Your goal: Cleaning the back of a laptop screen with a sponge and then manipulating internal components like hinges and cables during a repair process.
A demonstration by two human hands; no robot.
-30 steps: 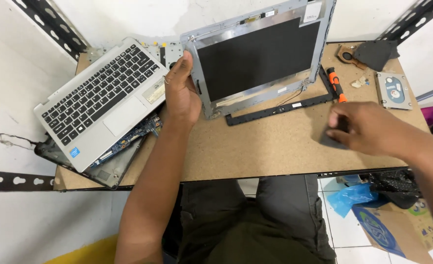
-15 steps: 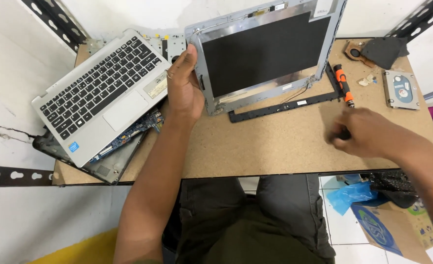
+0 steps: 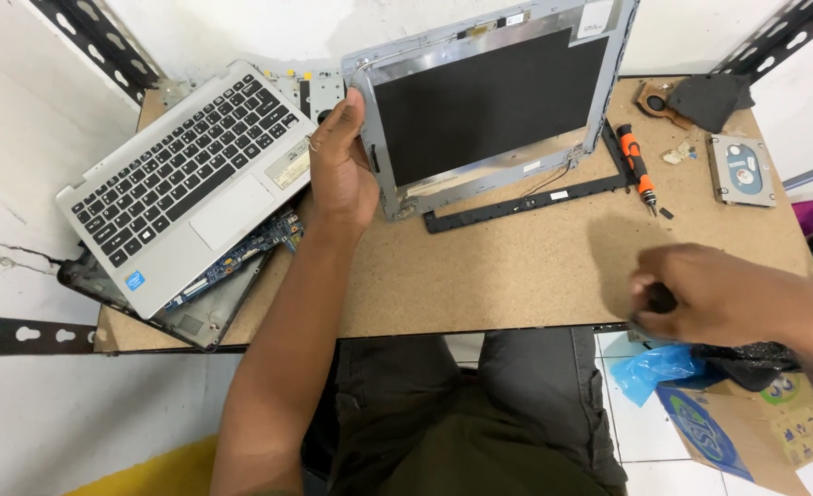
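Observation:
My left hand (image 3: 340,170) grips the left edge of a grey laptop screen lid (image 3: 489,101), which lies face up with its dark panel bare. My right hand (image 3: 700,294) is blurred at the table's front right edge, its fingers closed around a small dark object (image 3: 661,298) that I cannot make out. A black bezel frame (image 3: 526,204) lies just in front of the lid. An orange-and-black screwdriver (image 3: 634,165) rests to the lid's right.
A silver keyboard deck (image 3: 186,174) lies at the left on an opened laptop base with a blue circuit board (image 3: 241,257). A hard drive (image 3: 741,170) and dark parts (image 3: 700,96) sit at the back right of the particle-board table (image 3: 480,276). A blue bag (image 3: 659,367) and a cardboard box (image 3: 746,422) are on the floor.
My right hand has drawn back from the middle right of the table to its front right edge with the small dark object. My left hand stays on the lid's edge.

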